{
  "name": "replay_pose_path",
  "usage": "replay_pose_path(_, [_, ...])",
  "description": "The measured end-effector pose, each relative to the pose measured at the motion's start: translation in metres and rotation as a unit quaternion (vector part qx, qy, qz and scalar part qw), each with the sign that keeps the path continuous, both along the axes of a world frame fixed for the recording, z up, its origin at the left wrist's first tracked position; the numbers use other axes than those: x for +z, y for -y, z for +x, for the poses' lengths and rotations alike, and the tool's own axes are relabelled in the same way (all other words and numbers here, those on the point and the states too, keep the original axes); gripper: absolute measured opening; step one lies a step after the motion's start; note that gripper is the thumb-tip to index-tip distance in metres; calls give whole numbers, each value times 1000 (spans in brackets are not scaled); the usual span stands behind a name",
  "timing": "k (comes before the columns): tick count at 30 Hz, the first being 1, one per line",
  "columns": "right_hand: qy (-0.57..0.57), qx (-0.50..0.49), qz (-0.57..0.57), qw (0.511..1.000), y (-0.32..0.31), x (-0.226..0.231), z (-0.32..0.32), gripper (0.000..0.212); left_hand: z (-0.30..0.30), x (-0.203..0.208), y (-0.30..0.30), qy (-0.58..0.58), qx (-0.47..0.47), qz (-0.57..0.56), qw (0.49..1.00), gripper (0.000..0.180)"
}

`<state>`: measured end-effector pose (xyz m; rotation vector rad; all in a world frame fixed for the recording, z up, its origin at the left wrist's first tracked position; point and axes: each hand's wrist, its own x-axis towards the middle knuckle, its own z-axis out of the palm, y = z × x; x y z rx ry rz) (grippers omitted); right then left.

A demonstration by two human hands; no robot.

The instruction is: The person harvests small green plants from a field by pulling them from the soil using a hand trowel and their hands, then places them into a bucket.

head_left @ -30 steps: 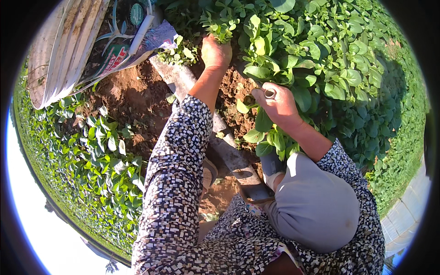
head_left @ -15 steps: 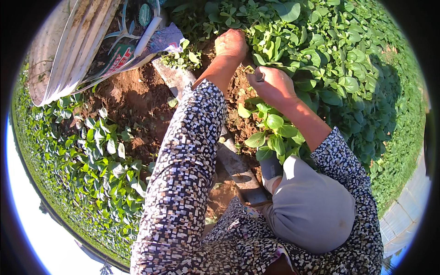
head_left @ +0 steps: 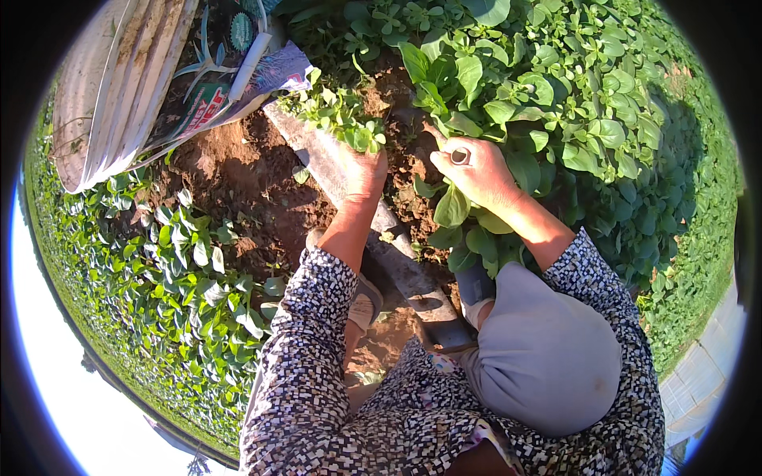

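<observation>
My left hand (head_left: 365, 173) is closed around a bunch of small-leaved green plants (head_left: 361, 135), above a long flat grey strip on the soil. Its fingertips are partly hidden behind the leaves. To the right, my right hand (head_left: 486, 173) grips a hand tool (head_left: 459, 156) whose round, hollow handle end points up. A thin part of it sticks out beyond the fingers towards the bare soil; I cannot tell what kind of tool it is. Broad-leaved green plants (head_left: 452, 208) stand right beside and below this hand.
A white ribbed bucket or tub (head_left: 131, 87) and a printed plastic bag (head_left: 210, 87) are at the upper left. The grey strip (head_left: 313, 155) runs diagonally across brown soil (head_left: 238, 182). Dense leafy crops (head_left: 587, 95) fill the right; more low plants (head_left: 182, 246) grow at left. My grey-clad knee (head_left: 548, 357) is near.
My left hand has drawn back from the far plants towards me and left, and now shows greens in its grip. My right hand has shifted slightly nearer, its tool turned upward.
</observation>
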<state>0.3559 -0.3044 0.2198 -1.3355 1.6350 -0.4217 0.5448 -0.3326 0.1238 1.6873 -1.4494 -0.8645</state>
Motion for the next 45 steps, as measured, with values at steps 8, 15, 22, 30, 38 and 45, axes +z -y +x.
replay_pose_path(8, [-97,156,-123,975,10,-15,27,23,48,-12,15,-25,132,148,980,33])
replay_pose_path(15, [-128,171,-253,944,28,-52,33,10,-2,10,108,294,101,301,902,52])
replay_pose_path(22, [-134,281,-191,931,25,-36,26,16,64,-53,106,222,-16,52,974,31])
replay_pose_path(30, [41,116,-166,978,38,-64,62,13,92,-75,123,193,-62,17,979,37])
replay_pose_path(38, [0,20,-178,984,26,-52,46,13,66,-41,123,92,14,184,978,40])
replay_pose_path(45, [83,61,-134,986,39,-65,59,9,49,-39,108,-178,205,166,948,37])
